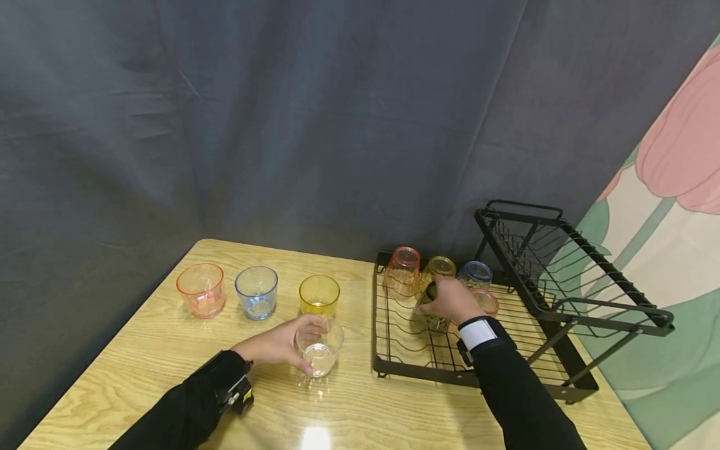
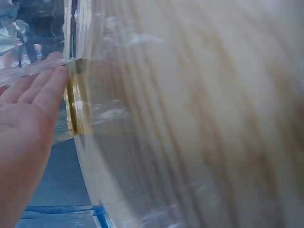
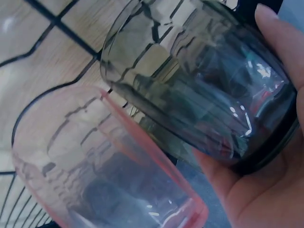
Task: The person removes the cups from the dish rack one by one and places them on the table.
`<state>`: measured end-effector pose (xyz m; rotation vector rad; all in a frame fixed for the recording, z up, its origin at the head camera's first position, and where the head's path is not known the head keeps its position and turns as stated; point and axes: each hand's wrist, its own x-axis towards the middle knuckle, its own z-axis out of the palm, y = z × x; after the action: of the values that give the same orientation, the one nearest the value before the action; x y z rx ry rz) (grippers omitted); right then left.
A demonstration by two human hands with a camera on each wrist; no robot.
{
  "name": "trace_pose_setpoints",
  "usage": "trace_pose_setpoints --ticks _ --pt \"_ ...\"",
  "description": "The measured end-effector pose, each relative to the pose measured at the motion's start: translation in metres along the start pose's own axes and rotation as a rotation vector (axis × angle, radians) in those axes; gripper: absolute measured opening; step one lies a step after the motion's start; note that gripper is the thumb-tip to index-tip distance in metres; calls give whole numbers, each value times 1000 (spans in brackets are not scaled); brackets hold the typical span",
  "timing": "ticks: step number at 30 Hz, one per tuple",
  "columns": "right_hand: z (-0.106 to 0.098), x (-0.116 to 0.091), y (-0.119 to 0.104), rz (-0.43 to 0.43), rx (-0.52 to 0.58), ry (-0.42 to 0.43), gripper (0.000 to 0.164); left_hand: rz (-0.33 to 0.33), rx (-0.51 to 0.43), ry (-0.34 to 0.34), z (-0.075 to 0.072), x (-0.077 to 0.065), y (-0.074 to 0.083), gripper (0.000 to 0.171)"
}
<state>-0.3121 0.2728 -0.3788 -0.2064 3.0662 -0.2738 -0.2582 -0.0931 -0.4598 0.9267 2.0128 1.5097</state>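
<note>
My left hand (image 1: 281, 342) grips a clear glass (image 1: 323, 356) at the table's front middle. Behind that glass a yellow glass (image 1: 319, 294) stands upright, with a blue glass (image 1: 257, 292) and an orange-red glass (image 1: 202, 290) further left. Over the dish rack, my right hand (image 1: 454, 301) holds a smoky grey glass (image 3: 199, 80) by its base end, mouth toward the rack wires. A pink glass (image 3: 104, 156) sits right beside it in the right wrist view. Upside down along the rack's back are a red glass (image 1: 402, 272), a yellow glass (image 1: 441, 267) and a blue glass (image 1: 477, 272).
The black wire rack (image 1: 405, 370) covers the right part of the wooden table (image 1: 270, 412). Its raised upper tier (image 1: 585, 319) leans out over the right side. A dark curtain (image 1: 337, 125) hangs behind, and a flower-patterned cloth (image 1: 675, 250) is at the right.
</note>
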Motion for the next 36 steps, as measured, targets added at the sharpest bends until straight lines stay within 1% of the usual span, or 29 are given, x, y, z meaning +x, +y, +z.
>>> trace_pose_setpoints --ticks 4,6,11,17,20,24,26,30,32,36 --pt "1 4 2 -1 -29 -20 106 -17 12 1 -1 -1 2 86" --pt "3 6 2 -9 -52 -14 109 -32 25 7 -1 -1 4 88" --pt "4 7 1 -13 -85 -2 107 -60 59 19 -1 -2 6 93" --pt "1 7 3 -15 -82 -36 106 -78 110 47 -3 -5 6 97" --pt "0 7 4 -21 -70 -35 106 -97 141 68 -4 -9 9 96" --pt "0 4 4 -23 -38 -20 105 -111 149 98 -8 -16 17 96" --pt "0 1 4 -18 -12 -11 104 -91 151 111 -11 -19 22 94" --pt "-1 -6 5 -12 46 8 101 -9 161 133 -16 -23 34 85" --pt "-2 -10 5 -11 58 23 101 33 172 154 -18 -24 41 81" --pt "-8 -15 6 -6 74 70 102 85 172 202 -20 -24 56 77"
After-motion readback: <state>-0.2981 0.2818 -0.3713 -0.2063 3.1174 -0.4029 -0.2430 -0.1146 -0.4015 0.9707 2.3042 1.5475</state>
